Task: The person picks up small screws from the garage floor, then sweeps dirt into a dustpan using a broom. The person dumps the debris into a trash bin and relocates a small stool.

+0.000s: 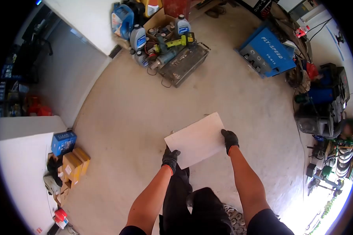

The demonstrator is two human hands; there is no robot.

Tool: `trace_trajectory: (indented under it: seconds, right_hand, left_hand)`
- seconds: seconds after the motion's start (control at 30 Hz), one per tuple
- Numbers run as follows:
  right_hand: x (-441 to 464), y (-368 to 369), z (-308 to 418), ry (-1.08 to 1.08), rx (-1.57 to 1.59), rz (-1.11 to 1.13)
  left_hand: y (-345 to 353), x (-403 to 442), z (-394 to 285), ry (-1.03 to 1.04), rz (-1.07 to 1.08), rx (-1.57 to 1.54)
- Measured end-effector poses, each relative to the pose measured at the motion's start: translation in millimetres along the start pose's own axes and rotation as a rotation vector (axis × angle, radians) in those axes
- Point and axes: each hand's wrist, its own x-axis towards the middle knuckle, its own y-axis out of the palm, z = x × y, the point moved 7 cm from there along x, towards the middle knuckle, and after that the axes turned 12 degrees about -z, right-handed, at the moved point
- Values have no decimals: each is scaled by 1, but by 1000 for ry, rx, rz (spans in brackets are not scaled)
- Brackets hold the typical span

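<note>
A flat, pale rectangular panel [196, 141], perhaps board or cardboard, is held out in front of my legs, tilted with its right end higher in view. Gripping its lower left edge is my left hand [170, 158], in a dark glove with an orange cuff, thumb over the top face. On the opposite short side, my right hand [230, 141], gloved the same way, is closed on the right edge. The fingers under the panel are hidden.
Ahead on the concrete floor [129, 105] sits a black toolbox [184, 64] with power tools on it, beside oil bottles [138, 38]. A blue FLY-SPEED machine [266, 51] stands at right. Cardboard boxes [72, 166] line the left wall; cluttered equipment [321, 117] fills the right side.
</note>
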Motion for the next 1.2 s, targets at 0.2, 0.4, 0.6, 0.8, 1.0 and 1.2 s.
trace_trajectory:
  seconds: [0.2,0.4,0.6,0.8,1.0,1.2]
  right_hand:
    - [138,21,85,-87,-246,-34]
    - [281,82,161,-107,-393,14]
    - [396,141,194,-125,-212,83]
    - [417,141,207,-143,-280,177]
    - [366,85,202,-103,-292,118]
    - [259,-10,183,15,-495,429]
  left_hand:
    - [90,65,-71,-490,181,-270]
    - [169,197,-81,-560,240,-253]
    - [233,287,-99,-499,93,-228]
    - [247,305,-84,-596,61,-80]
    - [237,258,-120,58,141,933]
    - [254,208,-53,49,651,703]
